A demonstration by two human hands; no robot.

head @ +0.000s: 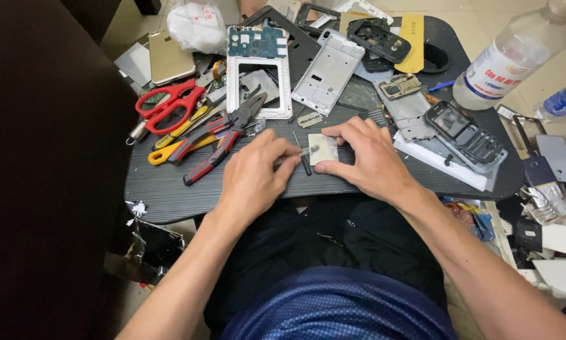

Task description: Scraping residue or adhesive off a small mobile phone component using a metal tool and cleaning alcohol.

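Blue shirt (339, 305) and dark trousers fill the foreground, forearms reaching forward over the lap to the dark counter (169, 189). Left hand (253, 179): fingers closed around a slim metal tool (294, 155), probably a fine screwdriver or tweezers, its tip meeting the near-left edge of a small pale metal plate (324, 148). Right hand (370, 158): fingers spread and curled over the plate, thumb and forefinger pinning its right and far edges flat to the counter. A short black stick-like part (304, 162) lies between the two hands.

Handling, judged by appearance: the plate looks thin, light and rigid, with smooth faces likely to slide; it is best gripped by its edges, and it may bend if levered hard.

Beyond the left hand: red-handled pliers (217, 141), red scissors (168, 104) and a yellow-handled tool (169, 151). Directly beyond both hands: a white phone frame (259, 79) bearing a blue circuit board (256, 41), and a silver chassis (329, 70). Beyond the right hand: a dark keypad housing (464, 135). Farther right: a clear plastic bottle (516, 53).
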